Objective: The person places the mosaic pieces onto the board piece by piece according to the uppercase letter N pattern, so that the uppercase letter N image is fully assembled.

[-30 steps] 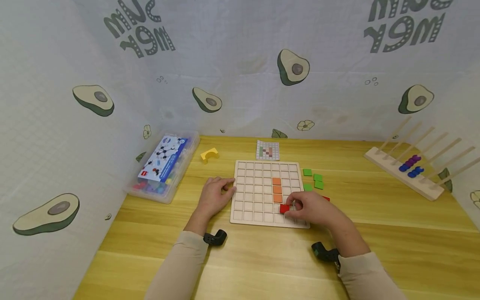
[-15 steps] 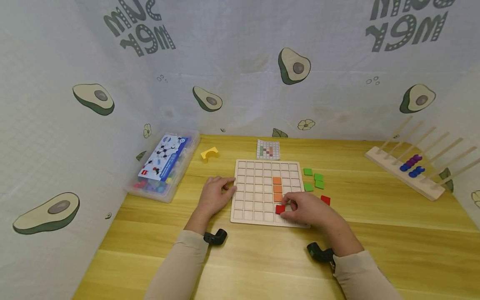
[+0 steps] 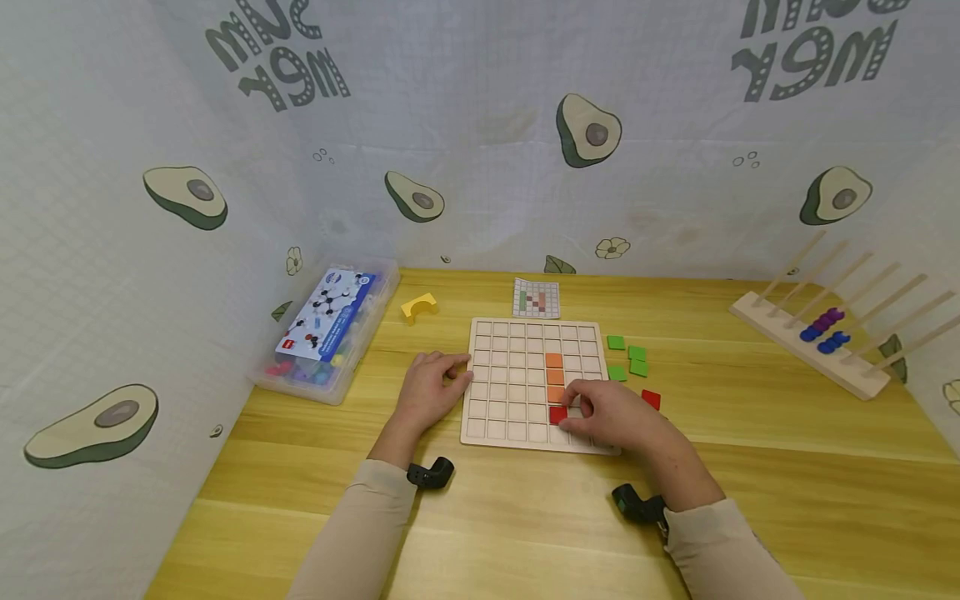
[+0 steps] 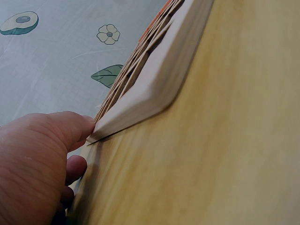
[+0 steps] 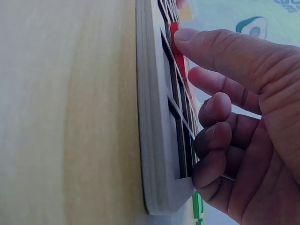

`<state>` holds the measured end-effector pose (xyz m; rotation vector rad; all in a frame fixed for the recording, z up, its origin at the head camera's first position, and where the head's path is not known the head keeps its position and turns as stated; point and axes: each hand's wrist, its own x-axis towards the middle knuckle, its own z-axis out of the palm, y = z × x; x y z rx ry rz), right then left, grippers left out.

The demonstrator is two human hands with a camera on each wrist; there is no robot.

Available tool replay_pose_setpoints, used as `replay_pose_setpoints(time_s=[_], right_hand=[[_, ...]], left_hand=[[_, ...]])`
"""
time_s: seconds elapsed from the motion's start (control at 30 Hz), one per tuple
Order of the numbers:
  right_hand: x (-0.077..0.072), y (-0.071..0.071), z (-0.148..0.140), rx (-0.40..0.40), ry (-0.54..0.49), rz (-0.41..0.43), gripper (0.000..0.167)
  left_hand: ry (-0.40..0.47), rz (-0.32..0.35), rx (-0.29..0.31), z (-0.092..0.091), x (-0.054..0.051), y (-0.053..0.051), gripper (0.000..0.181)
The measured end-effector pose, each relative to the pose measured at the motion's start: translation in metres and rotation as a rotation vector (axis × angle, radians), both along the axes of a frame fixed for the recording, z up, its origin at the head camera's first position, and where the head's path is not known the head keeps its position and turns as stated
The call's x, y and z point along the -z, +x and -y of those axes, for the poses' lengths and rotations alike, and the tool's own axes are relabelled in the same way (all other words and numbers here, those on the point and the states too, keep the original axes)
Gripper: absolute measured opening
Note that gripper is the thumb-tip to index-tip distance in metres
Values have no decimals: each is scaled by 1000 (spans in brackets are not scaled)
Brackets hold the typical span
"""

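A square wooden grid board [image 3: 495, 444] lies on the table in the head view. Three orange tiles [image 3: 554, 377] form a column in its cells. My right hand [image 3: 611, 412] pinches a red tile [image 3: 557, 415] by thumb and index finger, at the cell just below that column. In the right wrist view the thumb tip is on the red tile [image 5: 178, 51], which stands slightly proud of the grid; the other fingers are curled. My left hand [image 3: 430, 392] touches the board's left edge with its extended index finger and thumb; the left wrist view shows a fingertip against the board's corner [image 4: 145, 101].
Several green tiles [image 3: 637, 354] and another red tile [image 3: 651, 400] lie right of the board. Behind it is a printed pattern card [image 3: 536, 298]. A yellow arch block [image 3: 419, 307] and a clear plastic box [image 3: 322, 333] are left, a pegged wooden rack [image 3: 810, 350] right.
My right hand has moved slightly left with the red tile, bringing it under the orange column and lower onto the grid. The left hand has stayed at the board's edge.
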<state>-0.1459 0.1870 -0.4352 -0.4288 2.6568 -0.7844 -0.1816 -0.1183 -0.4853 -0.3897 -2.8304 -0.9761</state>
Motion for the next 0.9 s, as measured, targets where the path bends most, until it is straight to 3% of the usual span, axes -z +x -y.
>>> replay_pose_setpoints(time_s=[0.53,0.9], right_hand=[[-2,0,-3,65,-9,18,24],[-16,6,-40,130,-28,-22,30]], left_hand=[[2,-18,-1,0,1,-1,33],[5,-16,-2,-1,0,0,34]])
